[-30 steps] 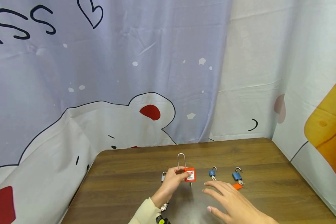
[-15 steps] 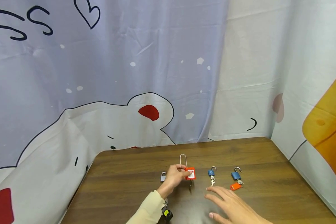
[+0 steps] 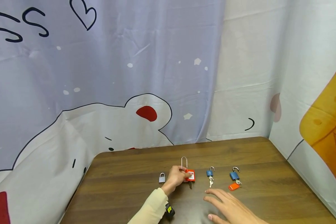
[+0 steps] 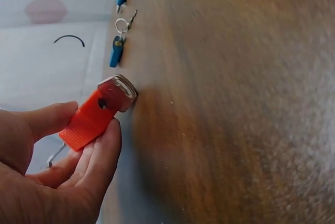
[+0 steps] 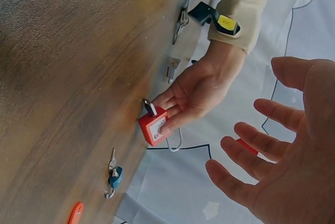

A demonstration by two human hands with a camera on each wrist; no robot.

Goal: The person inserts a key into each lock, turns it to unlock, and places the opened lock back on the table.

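My left hand [image 3: 175, 177] pinches a red padlock [image 3: 192, 176] with a white label between thumb and fingers. Its tall thin shackle [image 3: 184, 161] points away from me, and a key [image 4: 125, 85] sticks out of the near end. In the left wrist view the lock is close to the wooden table; whether it touches is hard to tell. To the right and nearer me, my right hand [image 3: 226, 203] hovers with spread, relaxed fingers, holding nothing. A small blue padlock [image 3: 209, 173] with its shackle open and keys [image 3: 211, 181] attached lies just beyond it.
Further right on the table [image 3: 263, 174] lies another blue padlock [image 3: 234, 176], shackle open, with an orange tag [image 3: 234, 186]. A grey padlock [image 3: 162, 178] stands left of my left hand. Keys [image 5: 181, 22] lie near the left wrist. Curtains [image 3: 145, 77] hang behind the table.
My left hand has lowered the red padlock slightly toward the table, still gripping it. The right hand has drawn back a little, uncovering the keys and orange tag. The head view has shifted slightly.
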